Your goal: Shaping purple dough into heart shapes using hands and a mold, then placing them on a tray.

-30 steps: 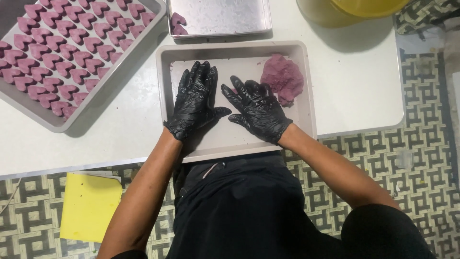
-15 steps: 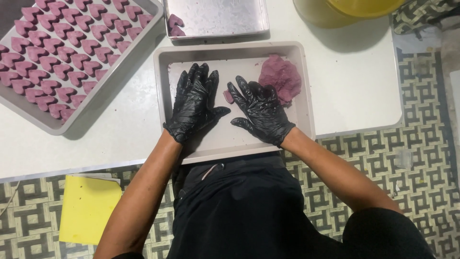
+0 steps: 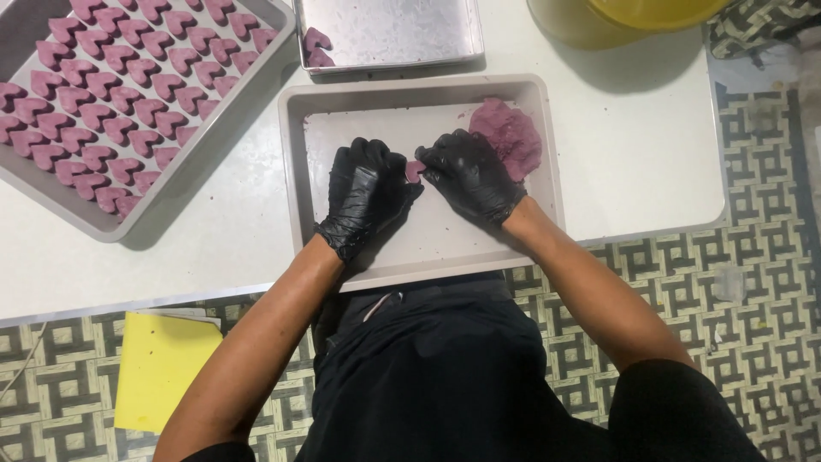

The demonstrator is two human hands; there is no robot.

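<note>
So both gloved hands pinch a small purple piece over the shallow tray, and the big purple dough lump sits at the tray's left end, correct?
Not quite: the dough lump sits at the right end of the tray, beside the right hand. The head view shows it. Both the left hand and the right do pinch the small piece.

Large tray (image 3: 198,175) of purple hearts (image 3: 128,90) at left; steel tray (image 3: 402,30) behind; yellow tub (image 3: 624,21); yellow sheet (image 3: 162,368) on patterned floor (image 3: 753,257).

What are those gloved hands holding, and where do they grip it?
A small purple dough piece, pinched at its sides between the fingertips of the left hand and right hand.
</note>
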